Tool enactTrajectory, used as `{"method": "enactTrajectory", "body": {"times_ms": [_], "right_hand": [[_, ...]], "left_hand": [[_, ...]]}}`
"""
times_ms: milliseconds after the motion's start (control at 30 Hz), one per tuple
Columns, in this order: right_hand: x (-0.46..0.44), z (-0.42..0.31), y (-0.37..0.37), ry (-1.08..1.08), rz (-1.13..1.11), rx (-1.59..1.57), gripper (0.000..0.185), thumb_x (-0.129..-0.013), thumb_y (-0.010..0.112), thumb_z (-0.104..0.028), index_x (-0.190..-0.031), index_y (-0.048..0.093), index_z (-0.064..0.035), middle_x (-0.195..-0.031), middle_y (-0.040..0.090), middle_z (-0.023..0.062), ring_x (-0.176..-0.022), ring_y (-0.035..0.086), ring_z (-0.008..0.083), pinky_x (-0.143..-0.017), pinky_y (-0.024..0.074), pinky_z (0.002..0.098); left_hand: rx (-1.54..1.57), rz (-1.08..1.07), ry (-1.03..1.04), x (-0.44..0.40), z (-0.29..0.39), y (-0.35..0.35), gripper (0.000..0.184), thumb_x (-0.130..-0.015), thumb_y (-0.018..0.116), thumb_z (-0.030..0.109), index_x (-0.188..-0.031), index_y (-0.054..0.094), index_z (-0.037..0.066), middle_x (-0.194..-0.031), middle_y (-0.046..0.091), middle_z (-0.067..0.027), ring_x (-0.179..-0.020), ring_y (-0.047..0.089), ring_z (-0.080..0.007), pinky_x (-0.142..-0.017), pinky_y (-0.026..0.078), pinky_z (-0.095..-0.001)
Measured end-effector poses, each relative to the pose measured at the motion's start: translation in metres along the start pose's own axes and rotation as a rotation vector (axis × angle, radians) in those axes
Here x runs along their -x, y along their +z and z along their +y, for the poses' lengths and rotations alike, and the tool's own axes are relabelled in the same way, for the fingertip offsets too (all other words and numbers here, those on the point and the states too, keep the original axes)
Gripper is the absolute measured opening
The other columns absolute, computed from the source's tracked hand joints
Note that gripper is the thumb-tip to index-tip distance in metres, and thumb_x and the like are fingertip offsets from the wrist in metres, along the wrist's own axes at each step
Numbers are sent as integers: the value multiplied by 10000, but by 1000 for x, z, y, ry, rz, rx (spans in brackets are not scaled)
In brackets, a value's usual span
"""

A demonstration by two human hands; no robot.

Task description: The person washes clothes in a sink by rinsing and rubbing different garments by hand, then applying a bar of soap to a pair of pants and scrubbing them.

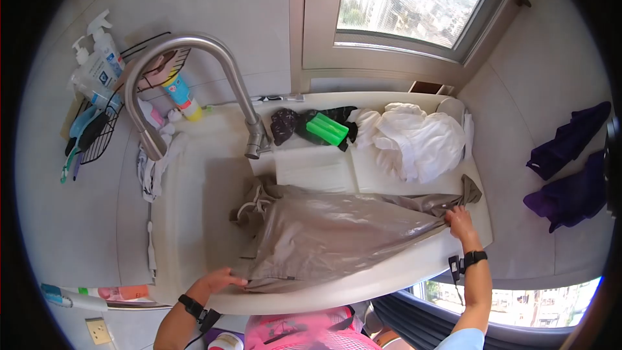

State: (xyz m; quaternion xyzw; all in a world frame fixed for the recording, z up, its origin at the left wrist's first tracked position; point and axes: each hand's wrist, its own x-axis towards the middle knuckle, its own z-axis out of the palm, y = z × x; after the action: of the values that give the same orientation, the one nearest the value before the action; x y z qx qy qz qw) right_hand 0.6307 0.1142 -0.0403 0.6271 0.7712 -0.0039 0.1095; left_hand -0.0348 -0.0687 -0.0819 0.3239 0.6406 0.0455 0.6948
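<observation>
The grey-brown cloth (pixel 330 236), shiny as if wet, is spread across the sink (pixel 181 240), bunched at its left end and twisted at its right; its near left edge is pinched by the left hand (pixel 223 280) at the near rim; its right end is gripped by the right hand (pixel 460 223), though how firmly cannot be told; for good control, the edge is best kept taut between both hands, and the bunched left end is best opened out so that folds are not hidden; the white cloth (pixel 421 142) and green block (pixel 327 129), on the far side, are best left undisturbed.
</observation>
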Motion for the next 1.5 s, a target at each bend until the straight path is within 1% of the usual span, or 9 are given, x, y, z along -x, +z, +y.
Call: {"method": "enactTrajectory", "body": {"times_ms": [100, 233, 333, 667, 900, 1033, 1133, 1233, 1500], "right_hand": [[-52, -64, -80, 68, -617, 65, 359, -537, 668, -39, -875, 552, -64, -953, 579, 156, -937, 538, 314, -806, 430, 368], [-138, -165, -83, -402, 246, -477, 530, -680, 614, -106, -1164, 409, -41, -1124, 465, 187, -1077, 419, 353, -916, 358, 379], [-207, -251, -83, -448, 487, -391, 677, -672, 658, -237, -1252, 344, -82, -1093, 482, 180, -1027, 454, 353, -871, 376, 438], [-295, -306, -91, -259, 0, -397, 878, -610, 705, -360, -1335, 226, -232, -1120, 491, 202, -1034, 497, 369, -841, 426, 445], [-187, -318, -115, -299, 432, -673, 738, -677, 667, -222, -1307, 282, -225, -1002, 483, 195, -874, 541, 367, -640, 471, 434], [-31, -403, -100, -673, -30, -606, 621, -662, 639, -246, -1228, 395, -176, -1129, 487, 151, -952, 514, 360, -687, 474, 443], [28, -451, -71, -595, -304, -574, 623, -655, 630, -243, -1230, 395, -200, -1050, 488, 196, -844, 550, 344, -622, 494, 411], [20, -424, -42, -387, -205, -580, 628, -678, 615, -284, -1255, 372, -233, -1070, 456, 256, -853, 557, 386, -664, 496, 443], [-13, -184, -12, 361, 86, -289, 662, -705, 583, -324, -1303, 314, -236, -1084, 467, 227, -915, 540, 377, -727, 472, 440]], "left_hand": [[295, 131, 11, -21, -26, 4, 950, -632, 742, 390, -1175, 277, -234, -1163, 450, -259, -1091, 446, -253, -927, 343, -322], [312, 297, 121, -23, -29, 13, 843, -647, 744, 351, -1145, 354, -205, -1110, 502, -229, -1033, 489, -233, -895, 377, -322], [212, 350, 105, 21, 26, 25, 603, -694, 723, 257, -1078, 466, -131, -1015, 573, -162, -931, 543, -189, -839, 419, -300], [463, 269, 288, 34, 9, 29, 397, -728, 684, 128, -1064, 523, -11, -946, 603, -53, -865, 560, -129, -805, 441, -279], [578, 246, 363, 37, 9, 31, 512, -724, 655, 72, -1173, 426, -18, -1048, 561, -92, -923, 545, -147, -850, 422, -291], [899, 82, 293, 17, -9, 25, 591, -705, 641, 40, -1222, 362, -27, -1095, 532, -118, -944, 540, -155, -867, 413, -292], [775, 28, 313, 31, 21, 33, 569, -704, 636, 41, -1206, 380, -36, -1081, 540, -109, -946, 539, -151, -848, 426, -290], [315, 20, 143, 39, 22, 30, 521, -685, 639, 61, -1164, 447, -8, -1054, 563, -62, -958, 536, -157, -857, 414, -279], [475, 35, 239, 37, -8, 41, 502, -714, 612, 46, -1182, 436, 7, -1067, 558, -49, -984, 526, -152, -868, 408, -297]]}}
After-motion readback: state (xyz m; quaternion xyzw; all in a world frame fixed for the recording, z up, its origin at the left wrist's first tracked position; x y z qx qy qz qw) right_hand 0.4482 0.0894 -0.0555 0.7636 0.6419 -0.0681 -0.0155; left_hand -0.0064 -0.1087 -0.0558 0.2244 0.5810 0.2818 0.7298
